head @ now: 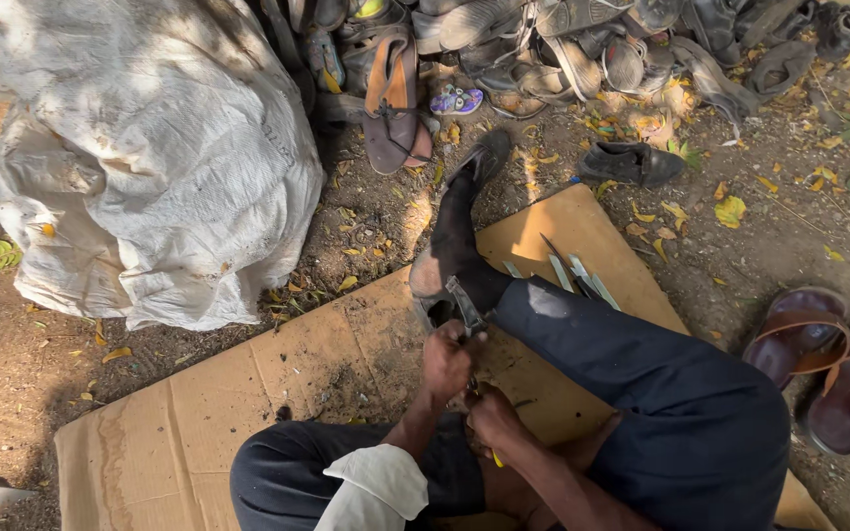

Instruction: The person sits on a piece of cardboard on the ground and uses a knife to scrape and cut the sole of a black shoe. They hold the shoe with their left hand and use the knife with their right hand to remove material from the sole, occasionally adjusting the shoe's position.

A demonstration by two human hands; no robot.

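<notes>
A person sits on a sheet of cardboard (327, 354) laid over bare, leaf-strewn ground, one leg stretched out toward the cardboard's far edge. The left hand (448, 362) is closed around the handles of a pair of pliers (463, 304), whose head points up toward the sole of the outstretched foot, near the cardboard's far edge. The right hand (492, 418) is curled shut just beside and below the left, the 2 touching; a slim yellow-tipped tool (496, 457) shows beneath it, though whether the hand grips it cannot be told. Several flat metal blades (573, 275) lie on the cardboard near its far right corner, just beyond the knee. A bulging white sack (150, 147) stands off the cardboard's far left side. A heap of worn sandals (563, 39) fills the top of the view, with 1 black shoe (632, 163) lying apart. A pair of brown sandals (828, 369) rests on the ground past the right edge.
</notes>
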